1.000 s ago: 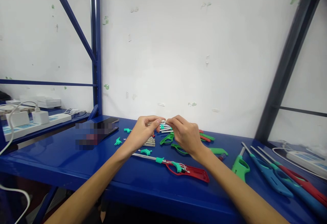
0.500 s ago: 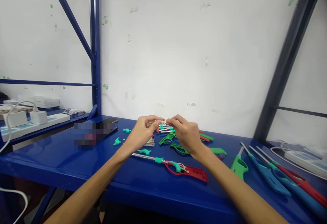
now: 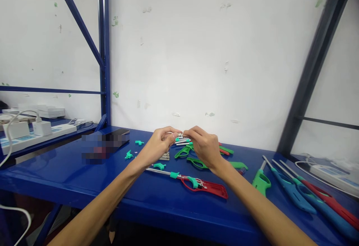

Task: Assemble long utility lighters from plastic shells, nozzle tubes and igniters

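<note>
My left hand and my right hand meet above the table, fingertips nearly touching. Both are closed in a pinch around a small whitish part, too small and covered to name. Below them lies an opened red lighter half with a metal tube, a teal collar and a teal trigger set in it. Loose teal triggers lie to its left. Behind my right hand are green lighter shells. Metal pieces sit partly hidden beside my left hand.
Several long-nosed lighters in green, blue and red lie at the right. A phone rests at the back left. Power strips stand at both sides. Blue rack posts and a white wall bound the table.
Both hands stay together in nearly the same place, with only slight finger movement around the small part. The things on the table have not visibly moved.
</note>
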Demonstrator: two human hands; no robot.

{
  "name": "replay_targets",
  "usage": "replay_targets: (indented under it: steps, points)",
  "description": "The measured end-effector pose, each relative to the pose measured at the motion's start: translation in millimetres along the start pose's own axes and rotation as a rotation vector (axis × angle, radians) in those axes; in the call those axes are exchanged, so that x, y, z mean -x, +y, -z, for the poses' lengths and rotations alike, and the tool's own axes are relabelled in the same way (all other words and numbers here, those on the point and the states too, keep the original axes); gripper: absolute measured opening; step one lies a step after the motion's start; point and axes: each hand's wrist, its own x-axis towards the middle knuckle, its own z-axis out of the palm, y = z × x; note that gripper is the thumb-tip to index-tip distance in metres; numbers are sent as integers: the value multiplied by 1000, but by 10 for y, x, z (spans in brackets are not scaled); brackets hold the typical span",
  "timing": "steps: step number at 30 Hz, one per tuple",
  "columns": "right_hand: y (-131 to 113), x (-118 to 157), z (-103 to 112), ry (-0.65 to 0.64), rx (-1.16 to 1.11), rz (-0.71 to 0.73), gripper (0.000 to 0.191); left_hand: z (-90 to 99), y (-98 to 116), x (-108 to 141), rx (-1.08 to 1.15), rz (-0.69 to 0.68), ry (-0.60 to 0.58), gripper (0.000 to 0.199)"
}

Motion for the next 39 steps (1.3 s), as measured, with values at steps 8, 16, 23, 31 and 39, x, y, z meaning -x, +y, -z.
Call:
replay_targets:
  steps: [8, 16, 23, 31, 39]
  points:
    - [-2, 10, 8, 12, -58, 4, 10, 3, -29, -4, -1, -7, -24, 30]
    - [-1, 45, 16, 21, -123, -22, 10, -26, -74, -14, 6, -2, -35, 31]
    - [-49, -10, 29, 44, -246, -86, 14, -12, -38, -15, 53, -11, -26, 29]
    - [-170, -98, 106, 33, -376, -168, 24, -9, 30, 7, 48, -23, -39, 33]
    - [-150, -83, 112, 10, -269, -116, 17, -101, 38, 27, -110, -85, 119, 26]
